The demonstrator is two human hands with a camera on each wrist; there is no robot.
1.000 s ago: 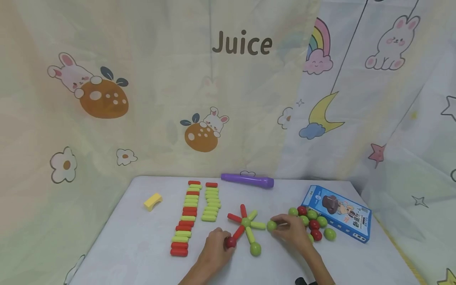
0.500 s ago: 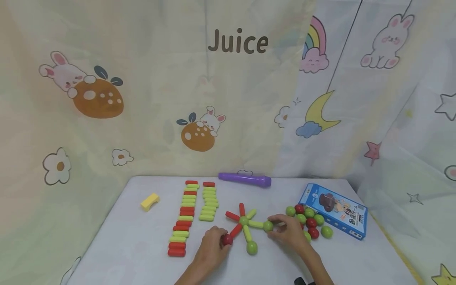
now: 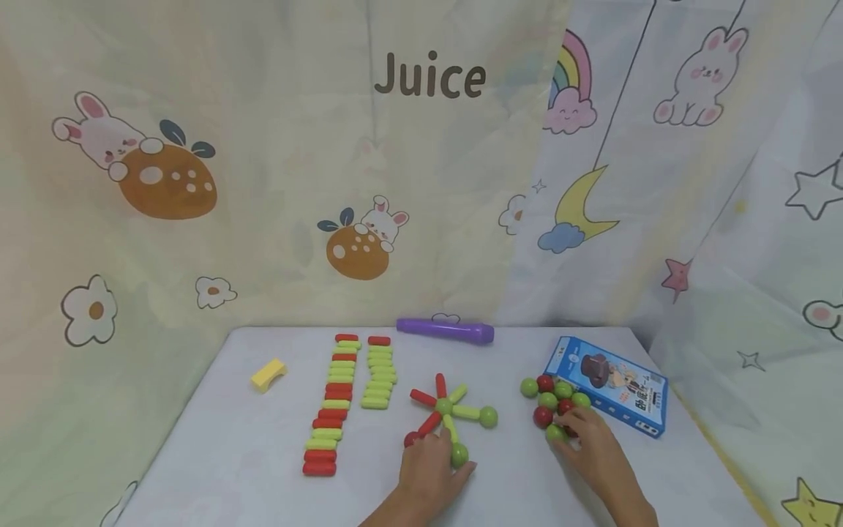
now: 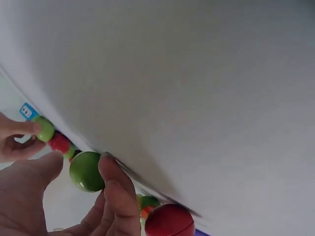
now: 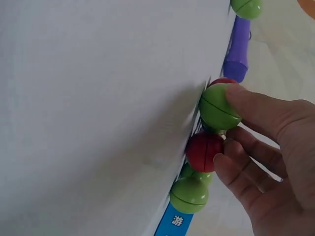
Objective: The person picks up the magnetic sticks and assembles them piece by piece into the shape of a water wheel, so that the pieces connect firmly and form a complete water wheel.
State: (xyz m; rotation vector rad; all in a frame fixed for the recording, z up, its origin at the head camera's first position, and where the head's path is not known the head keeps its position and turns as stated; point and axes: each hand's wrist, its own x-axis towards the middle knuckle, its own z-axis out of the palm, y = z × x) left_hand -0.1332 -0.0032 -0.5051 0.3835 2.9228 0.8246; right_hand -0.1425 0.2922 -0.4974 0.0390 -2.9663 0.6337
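Across my feed spreads the white table (image 3: 217, 439); the green hub (image 3: 445, 405) is my clock's centre. The blue box (image 3: 609, 384) lies at three o'clock, the ball pile (image 3: 546, 400) against its near side. Mid-table sits the rod-and-ball star (image 3: 466, 412), balls at its three, half-past-five and half-past-seven tips.

I judge the star easily spoiled: a sideways brush from the left hand (image 3: 424, 468) could knock a rod out of line. Pulling from the pile could set its neighbours rolling.

The left fingers make a narrow gap around the half-past-five green ball (image 3: 459, 455); the forefinger seems to touch it, the thumb stands just off. The right hand (image 3: 596, 446) pinches a pile green ball (image 5: 219, 107) between thumb and forefinger; I cannot tell whether its other fingers touch the red ball (image 5: 204, 151).
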